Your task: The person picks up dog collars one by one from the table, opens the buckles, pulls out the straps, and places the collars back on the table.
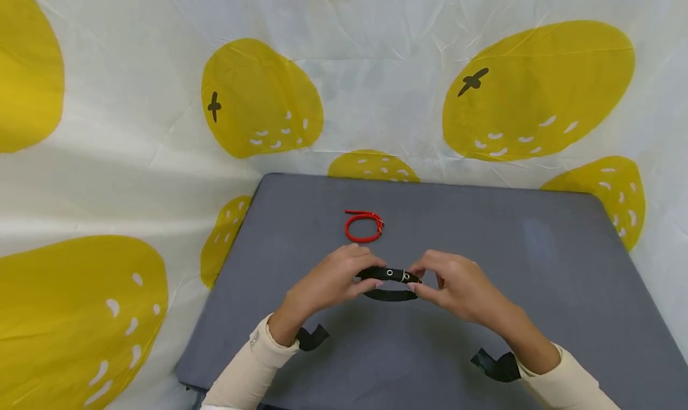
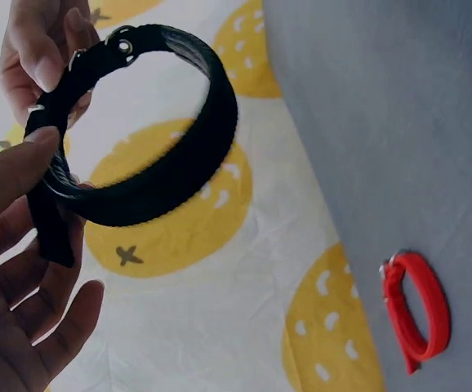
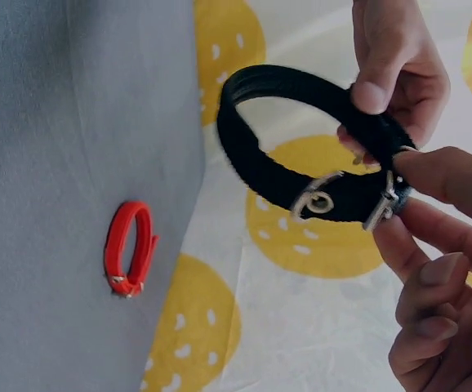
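Black buckled collar (image 1: 396,274) is above the grey table (image 1: 301,219): left hand (image 1: 344,276) pinches near its tail, right hand (image 1: 457,281) pinches by the buckle (image 3: 383,202), probably steadying the loop. Red collar (image 1: 363,240) lies beyond.

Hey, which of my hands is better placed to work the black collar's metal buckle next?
Probably your right hand: it pinches the black collar beside the metal buckle, while your left hand grips the collar farther from that buckle.

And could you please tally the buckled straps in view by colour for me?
Black strap: 1, held by the left hand and right hand
Red strap: 1, lying on the grey tabletop
Total: 2
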Demonstrator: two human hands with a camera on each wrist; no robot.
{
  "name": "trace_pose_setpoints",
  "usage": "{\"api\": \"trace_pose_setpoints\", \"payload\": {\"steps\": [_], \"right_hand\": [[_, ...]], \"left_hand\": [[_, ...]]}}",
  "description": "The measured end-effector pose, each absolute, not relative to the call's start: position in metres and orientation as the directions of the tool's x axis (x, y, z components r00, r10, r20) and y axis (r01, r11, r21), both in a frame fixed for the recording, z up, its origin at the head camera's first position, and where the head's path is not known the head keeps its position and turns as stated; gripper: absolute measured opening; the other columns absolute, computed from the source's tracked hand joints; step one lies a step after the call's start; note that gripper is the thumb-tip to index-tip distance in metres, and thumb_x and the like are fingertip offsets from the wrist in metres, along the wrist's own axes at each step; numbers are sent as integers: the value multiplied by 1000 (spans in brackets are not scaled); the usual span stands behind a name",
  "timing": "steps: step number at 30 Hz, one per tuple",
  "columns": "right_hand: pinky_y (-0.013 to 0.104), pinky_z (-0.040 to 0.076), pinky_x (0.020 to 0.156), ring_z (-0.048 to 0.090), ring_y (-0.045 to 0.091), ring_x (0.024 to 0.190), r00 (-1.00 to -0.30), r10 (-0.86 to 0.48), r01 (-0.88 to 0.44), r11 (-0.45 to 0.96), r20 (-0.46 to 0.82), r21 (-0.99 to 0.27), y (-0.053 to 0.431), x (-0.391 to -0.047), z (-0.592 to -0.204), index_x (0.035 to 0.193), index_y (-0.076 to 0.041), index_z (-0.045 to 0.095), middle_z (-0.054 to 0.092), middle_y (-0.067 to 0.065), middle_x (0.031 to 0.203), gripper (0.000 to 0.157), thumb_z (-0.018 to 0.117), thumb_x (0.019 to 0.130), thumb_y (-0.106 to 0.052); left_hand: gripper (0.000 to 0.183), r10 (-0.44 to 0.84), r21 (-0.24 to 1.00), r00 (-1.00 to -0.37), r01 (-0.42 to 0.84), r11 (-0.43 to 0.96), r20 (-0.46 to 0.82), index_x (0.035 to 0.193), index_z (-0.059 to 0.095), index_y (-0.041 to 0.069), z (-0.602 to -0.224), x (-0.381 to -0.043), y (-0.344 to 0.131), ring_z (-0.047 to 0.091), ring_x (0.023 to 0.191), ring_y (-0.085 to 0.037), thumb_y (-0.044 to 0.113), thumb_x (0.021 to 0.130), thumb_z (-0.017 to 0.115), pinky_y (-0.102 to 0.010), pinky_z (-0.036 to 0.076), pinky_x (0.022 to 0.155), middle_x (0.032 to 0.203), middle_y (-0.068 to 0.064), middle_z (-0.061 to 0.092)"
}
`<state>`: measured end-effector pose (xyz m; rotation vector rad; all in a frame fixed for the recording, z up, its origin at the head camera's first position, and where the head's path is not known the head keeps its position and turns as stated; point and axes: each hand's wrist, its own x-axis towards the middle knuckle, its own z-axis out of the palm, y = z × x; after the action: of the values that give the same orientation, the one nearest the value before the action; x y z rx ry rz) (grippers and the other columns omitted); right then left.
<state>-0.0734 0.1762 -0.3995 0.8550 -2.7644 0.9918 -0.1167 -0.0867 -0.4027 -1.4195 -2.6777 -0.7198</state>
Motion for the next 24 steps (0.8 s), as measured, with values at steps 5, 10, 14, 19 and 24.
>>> {"api": "trace_pose_setpoints", "payload": {"steps": [5, 10, 14, 19, 24], "right_hand": [[18, 36, 49, 38, -7, 57, -844, -496, -520, 661, 205, -542, 170, -69, -400, 97, -27, 67, 61, -18, 87, 19, 81, 85, -22], [17, 38, 49, 40, -8, 58, -835, -506, -530, 633, 217, -564, 167, -68, -407, 97, -26, 68, 62, -17, 88, 20, 82, 84, -20], [17, 39, 50, 41, -9, 59, -825, -508, -549, 616, 247, -564, 167, -68, -409, 97, -25, 68, 63, -17, 89, 21, 83, 83, -20], [16, 38, 49, 41, -8, 58, -827, -500, -546, 605, 257, -580, 168, -69, -409, 96, -26, 67, 63, -17, 88, 21, 82, 83, -19], [16, 38, 49, 40, -8, 58, -818, -496, -559, 562, 292, -610, 169, -68, -413, 96, -26, 67, 62, -17, 88, 23, 83, 82, -16]], "left_hand": [[35, 782, 373, -570, 803, 464, 253, 117, 73, 17, -407, -114, -83, 57, 87, -6, 37, 88, 77, -25, 48, 86, 103, 8, 69], [39, 787, 362, -539, 828, 428, 301, 115, 74, 18, -414, -111, -78, 56, 85, -4, 45, 87, 76, -22, 46, 83, 100, 10, 69], [33, 782, 318, -494, 863, 391, 380, 112, 75, 18, -417, -112, -75, 53, 79, -4, 40, 87, 77, -20, 44, 78, 93, 10, 67], [22, 789, 283, -446, 892, 352, 424, 111, 75, 21, -419, -113, -73, 47, 76, -4, 32, 91, 75, -19, 39, 74, 89, 9, 62], [17, 775, 298, -464, 883, 363, 430, 106, 72, 20, -421, -112, -74, 49, 78, -5, 29, 92, 73, -21, 40, 76, 92, 10, 63]]}}
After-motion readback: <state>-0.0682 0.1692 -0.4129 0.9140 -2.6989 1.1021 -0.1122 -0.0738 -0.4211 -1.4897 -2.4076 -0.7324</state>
